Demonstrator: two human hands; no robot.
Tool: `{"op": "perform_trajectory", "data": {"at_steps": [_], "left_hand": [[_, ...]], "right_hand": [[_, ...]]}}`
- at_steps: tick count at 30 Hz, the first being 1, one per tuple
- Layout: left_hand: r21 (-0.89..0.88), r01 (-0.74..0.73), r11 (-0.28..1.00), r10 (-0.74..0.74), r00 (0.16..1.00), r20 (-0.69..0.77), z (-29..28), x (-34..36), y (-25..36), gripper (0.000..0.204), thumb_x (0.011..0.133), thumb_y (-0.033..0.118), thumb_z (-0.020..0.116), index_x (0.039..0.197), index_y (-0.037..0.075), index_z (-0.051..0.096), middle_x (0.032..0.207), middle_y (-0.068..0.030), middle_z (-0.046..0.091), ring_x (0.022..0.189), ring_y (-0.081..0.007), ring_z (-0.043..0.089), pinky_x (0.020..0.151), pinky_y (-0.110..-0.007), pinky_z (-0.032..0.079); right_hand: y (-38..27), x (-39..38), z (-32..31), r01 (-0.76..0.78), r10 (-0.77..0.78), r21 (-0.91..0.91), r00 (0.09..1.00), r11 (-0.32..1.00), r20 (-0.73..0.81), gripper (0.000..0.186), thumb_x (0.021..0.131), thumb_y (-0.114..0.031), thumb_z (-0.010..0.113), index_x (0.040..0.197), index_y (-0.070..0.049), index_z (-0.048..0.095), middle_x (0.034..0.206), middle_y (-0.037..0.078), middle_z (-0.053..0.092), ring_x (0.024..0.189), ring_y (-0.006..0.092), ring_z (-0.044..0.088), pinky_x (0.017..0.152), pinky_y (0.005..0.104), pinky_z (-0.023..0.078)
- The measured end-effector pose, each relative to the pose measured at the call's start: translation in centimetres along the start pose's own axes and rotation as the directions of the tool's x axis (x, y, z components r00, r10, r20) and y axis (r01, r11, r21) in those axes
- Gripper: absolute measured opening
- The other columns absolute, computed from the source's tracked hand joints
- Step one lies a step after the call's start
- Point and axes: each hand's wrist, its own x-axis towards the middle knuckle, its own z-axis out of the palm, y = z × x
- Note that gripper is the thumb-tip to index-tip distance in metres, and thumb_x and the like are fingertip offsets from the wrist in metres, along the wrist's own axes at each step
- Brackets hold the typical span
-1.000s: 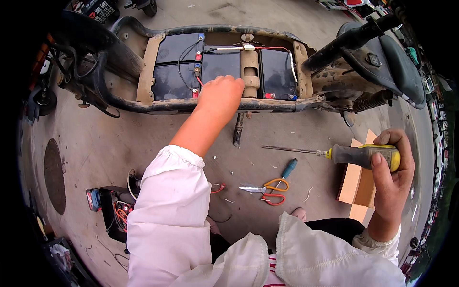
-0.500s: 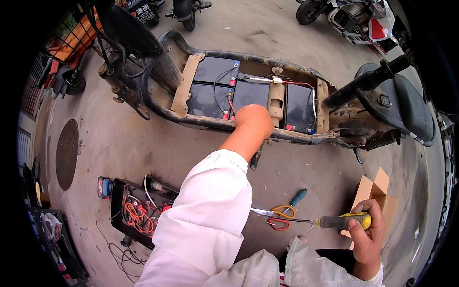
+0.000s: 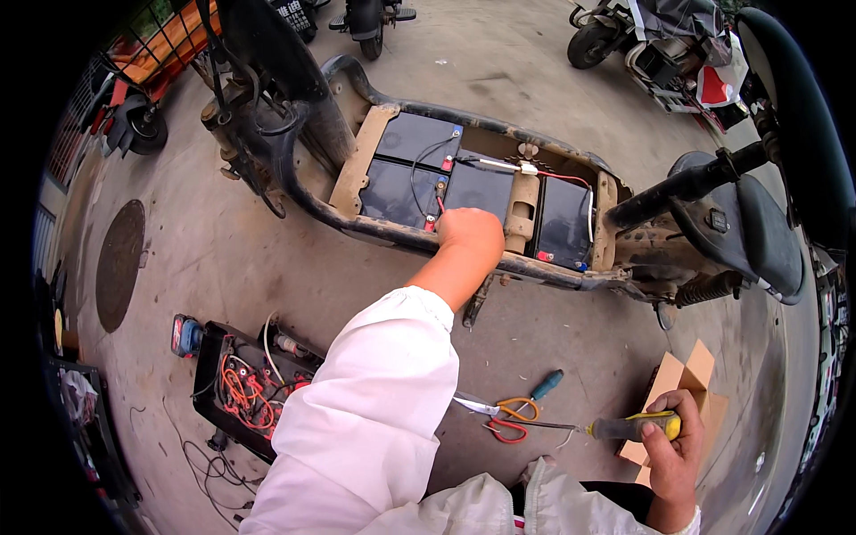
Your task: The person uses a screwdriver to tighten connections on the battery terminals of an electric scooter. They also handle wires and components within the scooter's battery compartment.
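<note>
My left hand (image 3: 473, 236) reaches over the near edge of a scooter frame (image 3: 374, 229) and is closed in a fist above the batteries. Its fingertips are hidden, so what they grip does not show. A short red wire (image 3: 440, 201) runs from a terminal down beside the knuckles. Several black batteries (image 3: 392, 192) lie side by side within the frame, and a black cable (image 3: 415, 169) loops over two of them. Off to the lower right, my right hand (image 3: 675, 450) is wrapped round a yellow and grey screwdriver (image 3: 620, 429), its shaft pointing left.
Scissors (image 3: 519, 408) with orange and red handle loops and a teal-handled tool (image 3: 547, 384) lie on the ground. An open cardboard box (image 3: 695, 366) stands at right. A black case (image 3: 209, 388) of tangled wires sits at left, near a manhole cover (image 3: 120, 267). Other scooters (image 3: 589, 45) stand behind.
The whole view has shifted slightly, so the frame sits a little lower in it. My left hand stays at the same batteries, and my right hand keeps the screwdriver.
</note>
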Motion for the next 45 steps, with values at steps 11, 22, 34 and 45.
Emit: {"op": "perform_trajectory", "data": {"at_steps": [11, 22, 34, 45], "left_hand": [[-0.8, -0.097, 0.592, 0.079, 0.995, -0.062, 1.6, 2.3, -7.2, 0.039, 0.096, 0.029, 0.054, 0.084, -0.004, 0.071, 0.082, -0.0163, 0.074, 0.075, -0.0267, 0.075, 0.072, -0.039, 0.056], [-0.978, -0.145, 0.15, 0.176, 0.977, -0.118, -0.4, -2.5, -7.3, 0.031, 0.096, 0.026, 0.066, 0.092, -0.005, 0.068, 0.08, -0.0086, 0.07, 0.071, -0.0146, 0.07, 0.058, -0.029, 0.053], [-0.048, -0.285, 0.957, 0.27, 0.82, 0.504, 23.6, -10.2, -12.5, 0.029, 0.087, 0.024, 0.07, 0.11, 0.007, 0.067, 0.112, -0.0164, 0.07, 0.107, -0.0366, 0.067, 0.09, -0.051, 0.055], [-0.293, -0.499, 0.816, 0.578, 0.725, 0.374, 26.7, -10.0, -5.7, 0.023, 0.09, 0.014, 0.062, 0.113, 0.01, 0.062, 0.12, -0.0126, 0.065, 0.109, -0.0355, 0.066, 0.091, -0.048, 0.055]], "right_hand": [[0.0, 0.4, 0.2, 0.022, -0.021, -0.016, 0.998, 1.0, 0.055, 0.019, 0.081, -0.006, 0.064, 0.097, -0.001, 0.054, 0.08, 0.003, 0.056, 0.071, 0.0093, 0.048, 0.063, 0.0257, 0.04], [-0.3, 0.1, 0.5, 0.004, -0.003, -0.013, 0.998, 1.0, 0.063, 0.021, 0.082, -0.009, 0.066, 0.097, -0.001, 0.053, 0.084, 0.004, 0.056, 0.073, 0.0106, 0.049, 0.065, 0.0261, 0.041], [-0.3, 0.0, 1.4, -0.05, 0.051, -0.03, 0.997, 0.998, 0.063, 0.026, 0.081, -0.011, 0.066, 0.101, 0.0, 0.052, 0.093, 0.006, 0.052, 0.081, 0.0129, 0.048, 0.072, 0.0263, 0.041], [-0.7, 0.6, 1.9, -0.078, 0.084, -0.055, 0.99, 0.995, 0.116, 0.021, 0.081, -0.006, 0.065, 0.099, -0.001, 0.054, 0.085, 0.003, 0.054, 0.075, 0.0099, 0.048, 0.066, 0.0241, 0.039]]}}
